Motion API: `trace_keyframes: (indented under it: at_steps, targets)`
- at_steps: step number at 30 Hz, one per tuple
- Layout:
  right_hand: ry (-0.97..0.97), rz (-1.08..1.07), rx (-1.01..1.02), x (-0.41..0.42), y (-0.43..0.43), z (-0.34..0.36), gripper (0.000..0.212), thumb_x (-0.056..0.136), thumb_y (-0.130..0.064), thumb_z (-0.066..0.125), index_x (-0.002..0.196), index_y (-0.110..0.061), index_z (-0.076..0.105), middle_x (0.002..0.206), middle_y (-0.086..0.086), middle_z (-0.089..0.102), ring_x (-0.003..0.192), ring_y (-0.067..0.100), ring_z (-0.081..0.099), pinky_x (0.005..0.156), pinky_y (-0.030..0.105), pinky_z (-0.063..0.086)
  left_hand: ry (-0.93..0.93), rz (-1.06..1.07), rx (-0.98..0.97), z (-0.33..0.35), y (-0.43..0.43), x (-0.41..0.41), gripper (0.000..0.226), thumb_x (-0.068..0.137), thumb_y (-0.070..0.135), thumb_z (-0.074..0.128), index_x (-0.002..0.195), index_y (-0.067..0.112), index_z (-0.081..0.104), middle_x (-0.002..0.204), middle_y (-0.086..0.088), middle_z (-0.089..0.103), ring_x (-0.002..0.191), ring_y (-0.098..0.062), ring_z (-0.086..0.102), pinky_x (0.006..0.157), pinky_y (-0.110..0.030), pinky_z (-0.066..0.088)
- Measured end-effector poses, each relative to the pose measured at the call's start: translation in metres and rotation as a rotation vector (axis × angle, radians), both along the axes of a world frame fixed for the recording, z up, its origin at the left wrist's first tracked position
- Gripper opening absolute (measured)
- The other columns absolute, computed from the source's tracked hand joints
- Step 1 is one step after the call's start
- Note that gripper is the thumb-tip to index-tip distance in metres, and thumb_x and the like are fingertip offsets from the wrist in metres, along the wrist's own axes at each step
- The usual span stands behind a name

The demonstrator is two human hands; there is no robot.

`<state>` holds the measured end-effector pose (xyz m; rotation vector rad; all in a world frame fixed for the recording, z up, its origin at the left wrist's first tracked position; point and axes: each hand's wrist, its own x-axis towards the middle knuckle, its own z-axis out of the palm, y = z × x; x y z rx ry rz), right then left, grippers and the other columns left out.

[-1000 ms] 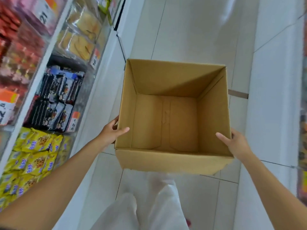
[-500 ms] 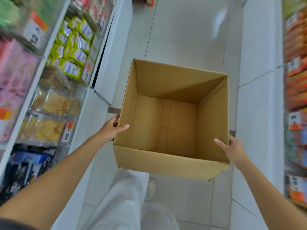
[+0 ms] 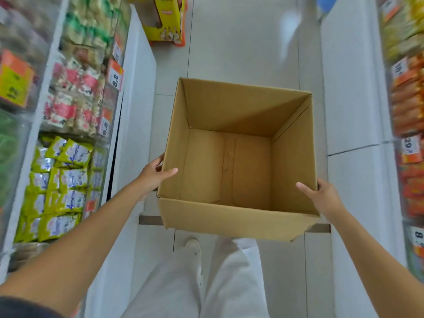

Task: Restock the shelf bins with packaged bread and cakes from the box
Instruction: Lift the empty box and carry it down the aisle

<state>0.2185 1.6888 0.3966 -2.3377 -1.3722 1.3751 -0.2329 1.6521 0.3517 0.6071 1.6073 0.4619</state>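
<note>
An open brown cardboard box (image 3: 238, 223) hangs in front of me above the aisle floor, and nothing lies inside it. My left hand (image 3: 153, 175) grips its left wall, thumb over the rim and fingers outside. My right hand (image 3: 321, 196) grips the right wall near the front corner in the same way. Clear shelf bins (image 3: 68, 106) on the left hold packaged snacks and cakes in yellow-green (image 3: 57, 189) and red-white wrappers.
White tiled aisle floor (image 3: 243, 47) runs ahead between two shelf units. A yellow display carton (image 3: 167, 19) stands on the floor at the far left end. Bins with orange packs (image 3: 408, 106) line the right side. My white trousers and a shoe (image 3: 192, 245) show below the box.
I have walked forward along the aisle carrying the box; the shelf bins on the left slid back past me and the yellow carton came into view. Both hands kept their grip.
</note>
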Motion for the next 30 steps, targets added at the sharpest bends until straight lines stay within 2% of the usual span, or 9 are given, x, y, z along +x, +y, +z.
trace_keyframes:
  at_steps: [2, 4, 6, 12, 15, 18, 24, 27, 30]
  targets:
    - [0.000, 0.003, 0.003, 0.001, 0.061, -0.006, 0.027, 0.090, -0.036, 0.065, 0.107, -0.016, 0.060, 0.098, 0.008, 0.067, 0.087, 0.025, 0.062, 0.082, 0.036, 0.052, 0.012, 0.004, -0.001, -0.003, 0.062, 0.000, 0.110, 0.054, 0.067, 0.082, 0.149, 0.039, 0.035, 0.146, 0.006, 0.050, 0.133, -0.020, 0.048, 0.109, -0.050, 0.042]
    - [0.002, 0.000, 0.004, 0.001, 0.127, -0.010, 0.028, 0.090, -0.036, 0.065, 0.106, -0.013, 0.061, 0.100, 0.011, 0.068, 0.087, 0.027, 0.063, 0.078, 0.035, 0.051, 0.008, 0.043, 0.014, -0.005, 0.124, 0.004, 0.090, 0.074, 0.050, 0.079, 0.151, 0.037, 0.033, 0.146, 0.004, 0.049, 0.133, -0.021, 0.048, 0.110, -0.050, 0.041]
    - [-0.011, 0.003, -0.008, 0.002, 0.189, -0.008, 0.033, 0.089, -0.038, 0.066, 0.109, -0.012, 0.061, 0.100, 0.008, 0.068, 0.088, 0.025, 0.063, 0.076, 0.033, 0.049, 0.019, 0.064, 0.024, -0.004, 0.184, 0.006, 0.080, 0.083, 0.039, 0.075, 0.151, 0.034, 0.034, 0.146, 0.004, 0.049, 0.132, -0.022, 0.048, 0.110, -0.049, 0.042]
    - [-0.020, 0.032, 0.001, -0.011, 0.377, -0.001, 0.044, 0.089, -0.040, 0.066, 0.123, -0.013, 0.059, 0.103, 0.002, 0.063, 0.094, 0.022, 0.060, 0.082, 0.032, 0.048, 0.021, 0.112, 0.052, 0.001, 0.353, -0.010, 0.078, 0.083, 0.039, 0.076, 0.150, 0.033, 0.037, 0.144, 0.003, 0.052, 0.130, -0.021, 0.051, 0.108, -0.048, 0.044]
    - [-0.009, 0.038, -0.005, -0.024, 0.468, -0.012, 0.049, 0.087, -0.043, 0.067, 0.125, -0.015, 0.059, 0.107, 0.002, 0.067, 0.099, 0.025, 0.064, 0.091, 0.040, 0.053, 0.025, 0.124, 0.029, -0.002, 0.436, -0.024, 0.079, 0.082, 0.042, 0.075, 0.150, 0.035, 0.035, 0.146, 0.003, 0.050, 0.132, -0.023, 0.049, 0.108, -0.050, 0.044]
    - [-0.017, 0.041, -0.023, -0.040, 0.553, -0.018, 0.049, 0.087, -0.045, 0.067, 0.126, -0.016, 0.059, 0.109, 0.003, 0.067, 0.102, 0.027, 0.064, 0.093, 0.046, 0.053, 0.029, 0.116, 0.010, -0.007, 0.524, -0.037, 0.079, 0.083, 0.043, 0.074, 0.151, 0.036, 0.033, 0.147, 0.002, 0.048, 0.132, -0.025, 0.048, 0.107, -0.051, 0.044]
    - [-0.001, 0.039, 0.000, -0.056, 0.722, -0.021, 0.041, 0.086, -0.045, 0.069, 0.119, -0.021, 0.061, 0.104, 0.000, 0.069, 0.097, 0.025, 0.066, 0.090, 0.045, 0.054, 0.020, 0.169, 0.029, 0.002, 0.692, -0.048, 0.071, 0.091, 0.023, 0.070, 0.152, 0.022, 0.033, 0.137, 0.000, 0.054, 0.116, -0.020, 0.057, 0.093, -0.035, 0.049]
    - [-0.014, 0.058, 0.011, -0.056, 0.809, -0.025, 0.040, 0.086, -0.045, 0.069, 0.117, -0.022, 0.062, 0.101, -0.003, 0.069, 0.095, 0.024, 0.065, 0.088, 0.043, 0.055, 0.039, 0.224, 0.029, 0.004, 0.774, -0.048, 0.074, 0.091, 0.019, 0.069, 0.153, 0.018, 0.029, 0.134, 0.004, 0.051, 0.115, -0.018, 0.055, 0.100, -0.035, 0.046]
    - [-0.022, 0.086, 0.018, -0.051, 0.906, -0.033, 0.039, 0.084, -0.044, 0.071, 0.117, -0.023, 0.063, 0.099, -0.004, 0.069, 0.094, 0.023, 0.066, 0.089, 0.044, 0.055, 0.051, 0.228, 0.019, -0.003, 0.855, -0.041, 0.076, 0.089, 0.023, 0.072, 0.153, 0.020, 0.031, 0.137, 0.005, 0.049, 0.124, -0.017, 0.051, 0.109, -0.041, 0.041]
